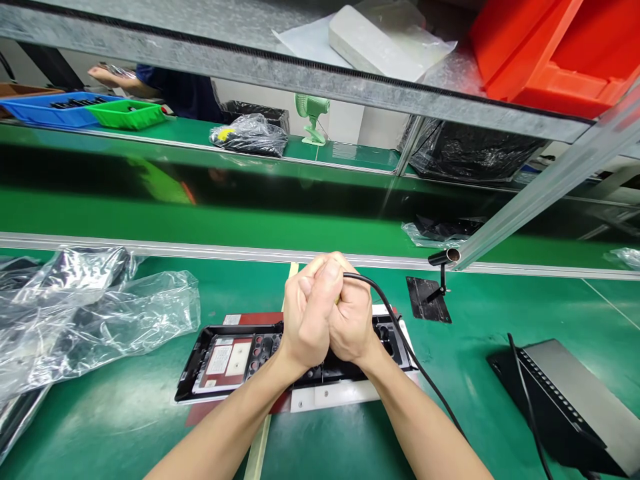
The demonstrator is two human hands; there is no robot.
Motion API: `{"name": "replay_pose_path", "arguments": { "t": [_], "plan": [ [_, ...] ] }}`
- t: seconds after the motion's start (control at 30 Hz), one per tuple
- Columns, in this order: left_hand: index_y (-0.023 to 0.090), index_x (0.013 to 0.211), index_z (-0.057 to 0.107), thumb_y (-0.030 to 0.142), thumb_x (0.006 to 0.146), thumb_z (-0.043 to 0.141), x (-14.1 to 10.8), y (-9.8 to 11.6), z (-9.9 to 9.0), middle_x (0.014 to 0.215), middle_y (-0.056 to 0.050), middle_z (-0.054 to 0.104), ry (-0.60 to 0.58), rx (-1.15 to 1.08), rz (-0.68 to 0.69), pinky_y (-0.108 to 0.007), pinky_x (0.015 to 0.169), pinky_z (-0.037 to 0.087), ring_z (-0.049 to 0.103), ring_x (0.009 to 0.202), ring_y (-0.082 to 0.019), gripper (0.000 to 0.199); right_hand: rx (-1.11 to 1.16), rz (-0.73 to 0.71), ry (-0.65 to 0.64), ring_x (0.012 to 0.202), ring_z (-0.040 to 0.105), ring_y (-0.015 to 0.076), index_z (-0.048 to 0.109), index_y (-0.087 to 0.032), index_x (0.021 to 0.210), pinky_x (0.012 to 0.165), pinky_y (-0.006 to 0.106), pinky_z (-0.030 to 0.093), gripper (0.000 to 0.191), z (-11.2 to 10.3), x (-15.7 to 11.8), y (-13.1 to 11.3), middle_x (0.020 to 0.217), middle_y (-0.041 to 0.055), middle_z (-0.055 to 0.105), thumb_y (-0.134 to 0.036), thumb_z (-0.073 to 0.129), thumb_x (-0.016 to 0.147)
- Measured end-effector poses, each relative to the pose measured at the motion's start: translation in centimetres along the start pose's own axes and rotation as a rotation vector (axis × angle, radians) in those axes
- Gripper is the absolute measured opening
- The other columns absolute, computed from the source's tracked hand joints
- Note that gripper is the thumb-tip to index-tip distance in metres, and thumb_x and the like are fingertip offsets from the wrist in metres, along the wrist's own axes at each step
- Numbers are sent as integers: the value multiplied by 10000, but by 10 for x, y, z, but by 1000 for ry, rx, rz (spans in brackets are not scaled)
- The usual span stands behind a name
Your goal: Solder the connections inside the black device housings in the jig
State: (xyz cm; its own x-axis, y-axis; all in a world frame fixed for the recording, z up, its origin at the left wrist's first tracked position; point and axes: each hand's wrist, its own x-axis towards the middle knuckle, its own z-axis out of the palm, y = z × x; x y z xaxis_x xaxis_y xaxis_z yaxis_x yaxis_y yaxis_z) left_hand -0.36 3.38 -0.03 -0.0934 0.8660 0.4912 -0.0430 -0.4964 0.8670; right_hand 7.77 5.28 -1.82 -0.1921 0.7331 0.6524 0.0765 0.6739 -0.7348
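I have my left hand [306,307] and right hand [351,323] pressed together, fingers folded tightly around a corded thing that they hide almost completely, so I can't tell its shape or where its lower end meets the work. A black cable [387,305] leaves the top of my grip and arcs down past my right forearm, which I judge keeps it off the work.

Under my hands, near the back edge of the green workbench [135,433], lies the black housing [188,373], long and shallow, its open side facing up. I take it to be laid that way so its inner parts can be reached from above. Its left end is in plain sight; my hands and wrists cover much of the middle. A reddish-brown board [257,319] shows beyond its back and front edges, probably there as a base, and a pale metal strip [345,395] runs along its front edge.

At the workbench's left end a clear plastic bag [163,307] is heaped. Towards the right end rest a small black plate [429,300] and a grey-and-black unit [580,380], both well apart from the housing, seemingly leaving my elbows room.
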Motion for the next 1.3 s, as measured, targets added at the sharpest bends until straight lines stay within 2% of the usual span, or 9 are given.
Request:
{"name": "replay_pose_path", "arguments": {
  "t": [0.1,0.4,0.67,0.87,1.0,1.13,1.3],
  "plan": [
    [198,711,542,437,1051,415,-1,0,0,689,16,508,-3,-23,-2,-315,642,383,484,642,-133,434,-3,-6,-8,727,496,164,704,-209,967,735,315,471,173,0,0,0,843,30,581,-335,585,970],
    [193,724,547,424,1052,420,-1,-1,1,696,15,514,-6,-39,5,-304,635,402,509,654,-125,421,-2,-7,-5,748,504,158,675,-206,895,720,307,454,134,0,-1,1,901,39,631,-300,602,958],
    [192,700,497,411,1061,411,-1,0,0,680,26,420,-8,-41,40,-281,642,413,516,675,-117,430,-10,12,-21,804,543,171,659,-210,914,716,306,462,133,0,-1,0,913,44,612,-295,573,968],
    [192,692,490,423,1064,405,-1,-1,0,679,25,426,-5,-32,29,-280,650,419,514,678,-118,447,-23,3,-7,773,526,160,621,-204,863,715,310,461,155,1,-1,2,884,33,581,-296,560,972],
    [192,713,514,421,1067,396,-1,-1,0,720,15,505,-11,-23,34,-287,653,419,512,679,-118,438,-33,-6,-19,794,531,169,641,-208,903,715,312,462,147,0,0,2,896,40,593,-291,546,980],
    [196,713,503,414,1068,399,-1,-1,-1,704,21,464,-16,-31,36,-282,644,418,509,682,-117,430,-42,-10,-27,790,525,167,636,-209,915,716,311,460,137,0,0,2,918,46,608,-273,535,982],
    [197,734,532,405,1071,391,-1,0,-1,728,14,503,-17,-18,34,-286,638,416,498,673,-118,420,-45,1,-20,779,524,159,586,-206,858,711,305,458,139,0,-1,2,879,34,575,-268,540,974]
  ]
}}
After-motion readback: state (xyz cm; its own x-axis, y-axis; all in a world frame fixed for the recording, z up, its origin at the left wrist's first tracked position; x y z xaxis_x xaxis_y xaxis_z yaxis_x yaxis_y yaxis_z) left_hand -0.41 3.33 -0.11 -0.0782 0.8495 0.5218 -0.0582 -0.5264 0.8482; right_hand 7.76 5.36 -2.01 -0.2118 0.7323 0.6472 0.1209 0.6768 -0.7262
